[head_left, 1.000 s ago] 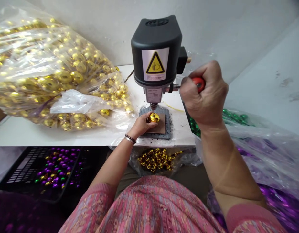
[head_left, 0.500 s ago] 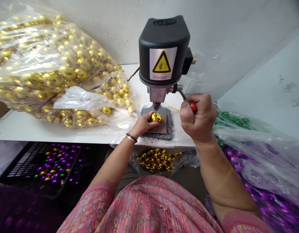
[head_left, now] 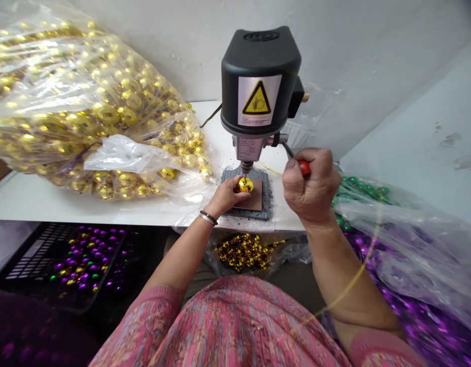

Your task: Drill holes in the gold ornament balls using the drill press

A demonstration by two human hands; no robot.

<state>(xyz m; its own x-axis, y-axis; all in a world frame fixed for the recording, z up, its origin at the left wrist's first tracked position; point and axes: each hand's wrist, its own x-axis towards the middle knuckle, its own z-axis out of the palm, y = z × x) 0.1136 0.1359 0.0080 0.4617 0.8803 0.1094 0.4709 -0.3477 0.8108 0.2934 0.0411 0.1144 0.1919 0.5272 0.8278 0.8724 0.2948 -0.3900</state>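
A shiny gold ball (head_left: 245, 185) sits on a brown board (head_left: 254, 200) under the bit of a black bench drill press (head_left: 261, 76). My left hand (head_left: 226, 195) grips the ball from its left side, thumb and fingers around it. The drill's bit meets the top of the ball; how deep it goes, I cannot tell. My right hand (head_left: 310, 183) is closed in a fist around the drill press lever (head_left: 304, 168), whose red knob shows between the fingers. Dark shavings lie around the drill's grey base (head_left: 264, 178).
A big clear bag of gold balls (head_left: 105, 112) fills the table's left. Below the table edge lie gold beads (head_left: 245, 252) in plastic. At lower left stands a black crate (head_left: 32, 260) with purple, green and gold balls. Bagged purple pieces (head_left: 422, 311) and green balls (head_left: 367, 188) are at right.
A blurred yellow strand now shows across my right forearm. Both hands keep their holds on the ball and the lever, and the view has shifted very slightly.
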